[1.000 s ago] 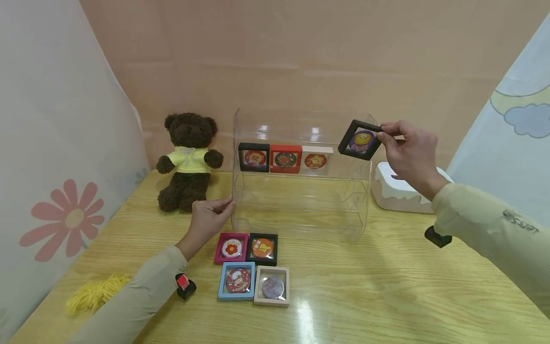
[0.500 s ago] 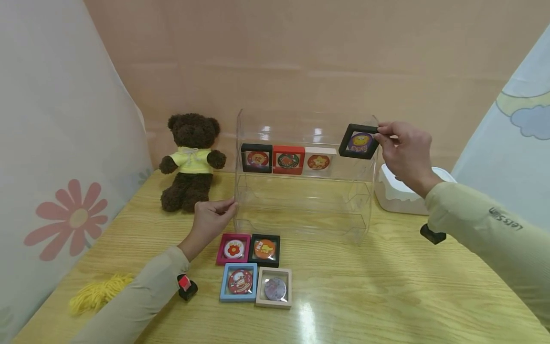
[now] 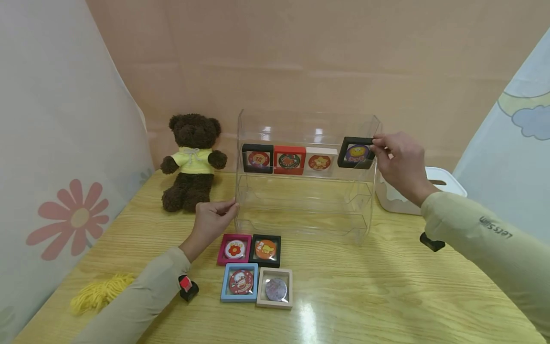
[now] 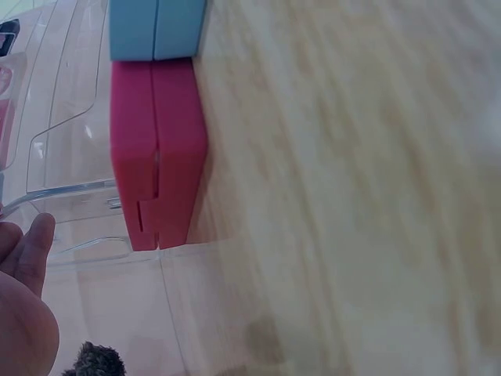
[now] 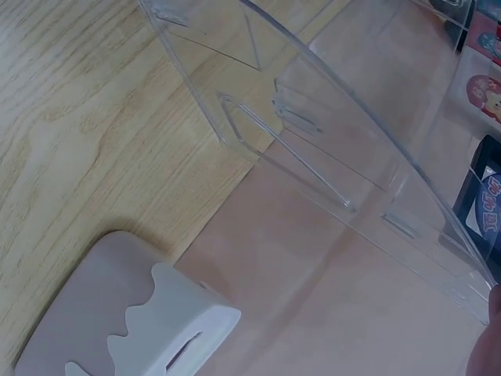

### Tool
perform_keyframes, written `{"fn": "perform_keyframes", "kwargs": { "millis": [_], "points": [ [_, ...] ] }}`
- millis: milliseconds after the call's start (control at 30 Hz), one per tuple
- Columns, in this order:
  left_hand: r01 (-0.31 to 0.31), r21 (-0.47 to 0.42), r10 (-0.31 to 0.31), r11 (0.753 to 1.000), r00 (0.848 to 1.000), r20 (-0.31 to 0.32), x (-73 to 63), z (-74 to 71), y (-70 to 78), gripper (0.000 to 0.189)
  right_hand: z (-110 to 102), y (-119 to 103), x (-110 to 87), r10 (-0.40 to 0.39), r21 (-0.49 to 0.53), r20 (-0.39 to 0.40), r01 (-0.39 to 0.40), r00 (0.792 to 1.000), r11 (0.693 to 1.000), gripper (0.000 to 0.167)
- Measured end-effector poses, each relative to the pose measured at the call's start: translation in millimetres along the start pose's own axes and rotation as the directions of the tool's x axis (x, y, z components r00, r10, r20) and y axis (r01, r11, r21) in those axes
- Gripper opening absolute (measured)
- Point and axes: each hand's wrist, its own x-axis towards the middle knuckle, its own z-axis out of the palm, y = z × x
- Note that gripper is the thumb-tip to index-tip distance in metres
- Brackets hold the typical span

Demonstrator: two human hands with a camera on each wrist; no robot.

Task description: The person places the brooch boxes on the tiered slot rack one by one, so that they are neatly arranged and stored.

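Observation:
My right hand (image 3: 401, 162) pinches the right edge of a black square display frame (image 3: 346, 152) holding a purple badge with a yellow figure. That frame is at the right end of the upper tier of a clear acrylic rack (image 3: 301, 208). To its left on the same tier, a black frame (image 3: 258, 169), a red frame (image 3: 290, 170) and a white frame (image 3: 321, 152) stand side by side, each with a round badge. A gap separates the white frame from the held one. My left hand (image 3: 210, 222) pinches the rack's left side edge between thumb and fingers.
Flat on the table lie a magenta frame (image 3: 220, 255), a black frame (image 3: 278, 251), a blue frame (image 3: 224, 286) and a beige frame (image 3: 289, 286). A brown teddy bear (image 3: 192, 162) is left of the rack, a white-lidded box (image 3: 444, 181) right. Yellow yarn (image 3: 100, 292) lies front left.
My right hand has lowered the black frame with the purple badge into the upper tier and straightened it from a tilt. My left hand stays at the rack's edge.

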Motion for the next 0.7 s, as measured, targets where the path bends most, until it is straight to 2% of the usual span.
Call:
{"fn": "perform_keyframes", "kwargs": {
  "millis": [300,533,700],
  "points": [
    [-0.003,-0.005,0.003,1.0,1.0,0.001,-1.2,-0.3,-0.4,0.015,5.9,-1.6,-4.6,-0.041,0.02,0.007,0.041,0.999,0.999,0.007],
    [-0.009,-0.004,0.009,1.0,1.0,0.005,-1.7,-0.5,-0.8,0.015,8.9,-2.6,-8.1,-0.119,0.012,0.022,0.119,0.993,0.993,0.015],
    [-0.015,-0.008,0.015,1.0,1.0,0.009,-1.6,-1.3,-0.6,0.015,10.7,-2.6,-10.4,-0.13,0.04,0.021,0.129,0.991,0.991,0.018]
  ]
}}
